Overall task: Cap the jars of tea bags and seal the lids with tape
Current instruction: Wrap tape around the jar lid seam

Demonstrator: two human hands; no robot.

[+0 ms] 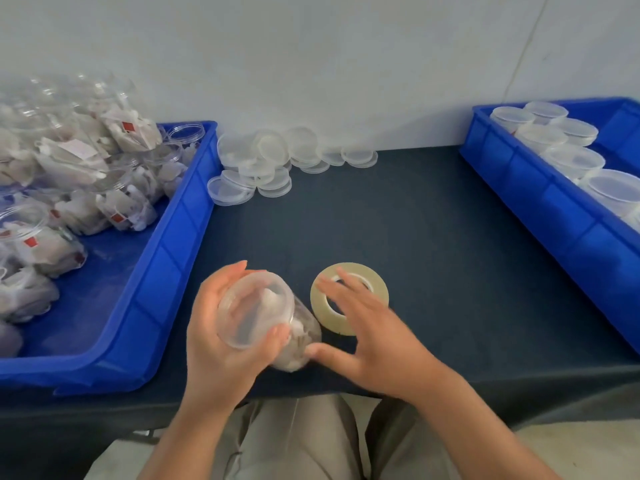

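Note:
My left hand (214,341) grips a clear plastic jar of tea bags (266,317), tilted with its capped lid end facing me. A flat roll of yellowish tape (320,299) lies on the dark table just right of the jar. My right hand (367,327) hovers over the roll with fingers spread and straight, its thumb close to the jar's base; the fingers cover part of the roll. A heap of loose clear lids (273,164) sits at the back of the table by the wall.
A blue bin (166,258) on the left holds several uncapped jars of tea bags (86,174). A second blue bin (540,188) at the right holds several capped jars (571,161). The dark table (433,258) ends just before my lap.

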